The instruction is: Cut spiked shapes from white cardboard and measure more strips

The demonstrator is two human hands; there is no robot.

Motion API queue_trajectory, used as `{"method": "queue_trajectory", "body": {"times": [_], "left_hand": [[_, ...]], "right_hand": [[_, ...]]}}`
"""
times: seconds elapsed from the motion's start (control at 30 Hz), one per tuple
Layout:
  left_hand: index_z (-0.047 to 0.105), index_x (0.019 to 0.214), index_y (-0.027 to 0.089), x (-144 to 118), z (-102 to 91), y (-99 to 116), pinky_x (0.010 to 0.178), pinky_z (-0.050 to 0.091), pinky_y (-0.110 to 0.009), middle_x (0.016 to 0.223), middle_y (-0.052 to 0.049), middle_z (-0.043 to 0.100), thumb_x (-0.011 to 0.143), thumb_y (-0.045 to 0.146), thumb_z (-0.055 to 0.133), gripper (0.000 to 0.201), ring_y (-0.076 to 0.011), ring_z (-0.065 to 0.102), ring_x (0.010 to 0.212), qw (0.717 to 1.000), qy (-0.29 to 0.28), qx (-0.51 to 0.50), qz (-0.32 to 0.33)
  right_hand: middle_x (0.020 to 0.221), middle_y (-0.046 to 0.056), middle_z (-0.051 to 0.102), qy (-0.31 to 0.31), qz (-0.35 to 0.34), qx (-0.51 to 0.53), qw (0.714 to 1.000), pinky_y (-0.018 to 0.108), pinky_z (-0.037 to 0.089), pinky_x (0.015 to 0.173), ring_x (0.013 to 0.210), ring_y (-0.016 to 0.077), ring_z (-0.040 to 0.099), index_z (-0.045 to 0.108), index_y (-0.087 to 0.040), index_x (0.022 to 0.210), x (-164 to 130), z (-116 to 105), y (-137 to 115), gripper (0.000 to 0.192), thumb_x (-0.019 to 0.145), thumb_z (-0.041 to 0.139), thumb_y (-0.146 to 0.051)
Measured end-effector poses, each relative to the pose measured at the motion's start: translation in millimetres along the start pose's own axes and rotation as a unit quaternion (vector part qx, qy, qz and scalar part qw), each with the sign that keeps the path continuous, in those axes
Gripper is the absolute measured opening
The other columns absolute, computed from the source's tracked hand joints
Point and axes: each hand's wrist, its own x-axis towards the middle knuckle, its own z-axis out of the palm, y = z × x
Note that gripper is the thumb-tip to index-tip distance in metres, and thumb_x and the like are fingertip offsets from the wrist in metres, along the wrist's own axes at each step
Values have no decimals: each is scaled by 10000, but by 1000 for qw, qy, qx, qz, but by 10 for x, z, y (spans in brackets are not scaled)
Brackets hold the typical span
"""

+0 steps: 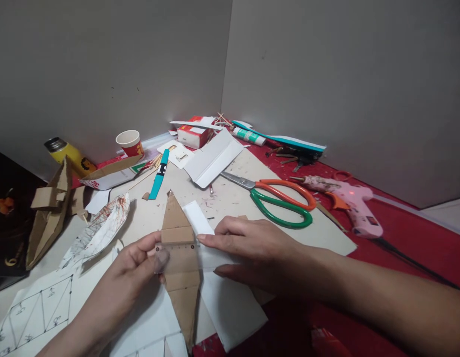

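Note:
A long brown cardboard piece [179,282] with pointed ends lies in front of me, with folds across it. Across its middle is a clear plastic ruler [179,250]. My left hand [135,263] pinches the ruler's left end against the cardboard's left edge. On the right side, my right hand [255,243] lies over folded white paper [230,307], index finger stretched out toward the cardboard's edge beside the ruler and thumb apart below. Whether its fingertips press the ruler or only the paper, I cannot tell.
Scissors [282,193] with orange and green handles lie beyond my right hand, near a pink glue gun [349,198]. At left are a cardboard boat shape [53,218], a white paper shape [103,225], a yellow bottle [71,158] and a drawn sheet [36,307]. A paper cup [130,144] stands behind.

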Motion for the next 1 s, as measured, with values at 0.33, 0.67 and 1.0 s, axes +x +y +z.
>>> {"method": "queue_trajectory", "body": {"times": [0.33, 0.67, 1.0], "left_hand": [[753, 1018, 240, 15, -67, 36, 686, 419, -205, 700, -3, 620, 833, 356, 674, 232, -133, 499, 688, 994, -93, 57, 10], [766, 987, 212, -52, -40, 78, 893, 479, -345, 985, -70, 753, 674, 125, 639, 349, -270, 643, 974, 998, -43, -29, -26], [764, 957, 221, -32, -34, 69, 755, 510, -245, 894, -52, 769, 720, 219, 771, 237, -172, 677, 777, 999, -38, -21, -14]], "right_hand": [[1012, 81, 601, -4, 8, 22, 1000, 289, 473, 665, 817, 173, 567, 533, -195, 1332, 2, -13, 24, 422, 923, 582, -285], [1002, 76, 609, -19, 12, -12, 1000, 281, 445, 627, 782, 168, 566, 545, -201, 1320, -5, -23, 46, 439, 893, 623, -260], [997, 66, 611, -13, 9, -33, 999, 276, 414, 597, 766, 168, 566, 545, -217, 1306, 9, -9, 55, 442, 876, 640, -248]]}}
